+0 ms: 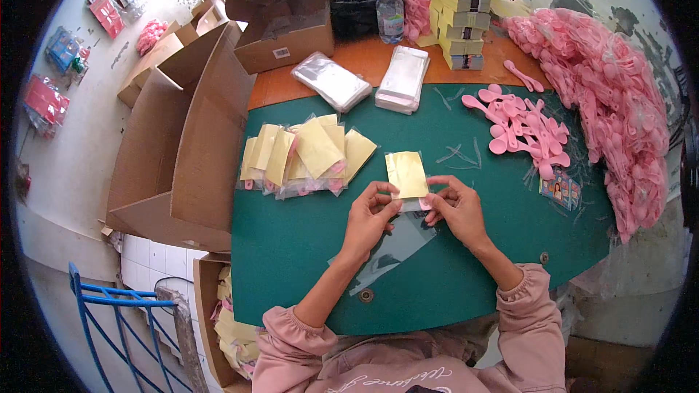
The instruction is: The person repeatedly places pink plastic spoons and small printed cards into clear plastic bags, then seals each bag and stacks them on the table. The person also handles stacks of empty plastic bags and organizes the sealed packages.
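Observation:
Between my hands is a pale yellow card [406,175] in a clear plastic bag, held over the green mat [466,262]. My left hand [373,217] pinches its lower left side, thumb against fingers. On the opposite edge my right hand [459,211] is closed on the same packet. A bit of pink shows at the bottom by my right fingertips; most of that piece is hidden. Below my hands a clear plastic strip [397,251] lies on the mat. Left of my hands is a pile of filled packets [317,147], with yellow cards and pink pieces inside clear bags.
Loose pink spoons [520,127] lie at right, beside a long heap of bagged pink spoons [604,80]. Clear bag stacks [403,76], a card stack [462,25] and a water bottle [389,4] stand behind. Open cardboard boxes [207,153] border the left side.

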The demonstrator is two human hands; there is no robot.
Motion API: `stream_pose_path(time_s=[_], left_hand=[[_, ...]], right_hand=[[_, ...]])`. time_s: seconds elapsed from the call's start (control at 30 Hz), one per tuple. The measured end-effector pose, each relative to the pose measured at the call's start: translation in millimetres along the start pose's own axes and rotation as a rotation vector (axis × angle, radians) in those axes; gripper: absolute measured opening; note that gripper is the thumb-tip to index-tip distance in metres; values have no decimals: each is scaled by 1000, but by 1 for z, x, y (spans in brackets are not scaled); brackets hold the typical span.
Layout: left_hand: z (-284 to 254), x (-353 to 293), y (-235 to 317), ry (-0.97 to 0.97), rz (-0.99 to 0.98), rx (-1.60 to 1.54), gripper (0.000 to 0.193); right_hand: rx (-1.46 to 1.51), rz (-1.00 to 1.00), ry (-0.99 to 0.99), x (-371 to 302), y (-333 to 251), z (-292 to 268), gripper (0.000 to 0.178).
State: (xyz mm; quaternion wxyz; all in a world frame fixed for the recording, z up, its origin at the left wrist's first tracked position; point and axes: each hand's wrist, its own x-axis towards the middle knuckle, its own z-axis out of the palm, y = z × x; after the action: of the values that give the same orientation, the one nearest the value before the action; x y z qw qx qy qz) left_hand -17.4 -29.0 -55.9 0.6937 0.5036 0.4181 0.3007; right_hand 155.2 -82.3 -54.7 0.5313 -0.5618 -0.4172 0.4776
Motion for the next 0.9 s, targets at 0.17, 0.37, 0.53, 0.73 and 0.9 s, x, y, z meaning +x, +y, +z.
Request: stream_pose_path(time_s=[0.17, 0.37, 0.53, 0.73, 0.9], left_hand=[[5, -1, -1, 7, 127, 177, 43], [-12, 1, 12, -56, 292, 264, 38], [-63, -9, 66, 162, 302, 319, 35], [-46, -9, 61, 745, 744, 1405, 32], [11, -24, -2, 138, 643, 1184, 37]], right_hand=[[-30, 21, -8, -1, 2, -3, 35], [-654, -295, 81, 9, -13, -24, 26], [-1420, -629, 470, 42, -35, -108, 24], [-1382, -461, 404, 52, -10, -149, 26], [-1482, -693, 673, 58, -27, -133, 26]])
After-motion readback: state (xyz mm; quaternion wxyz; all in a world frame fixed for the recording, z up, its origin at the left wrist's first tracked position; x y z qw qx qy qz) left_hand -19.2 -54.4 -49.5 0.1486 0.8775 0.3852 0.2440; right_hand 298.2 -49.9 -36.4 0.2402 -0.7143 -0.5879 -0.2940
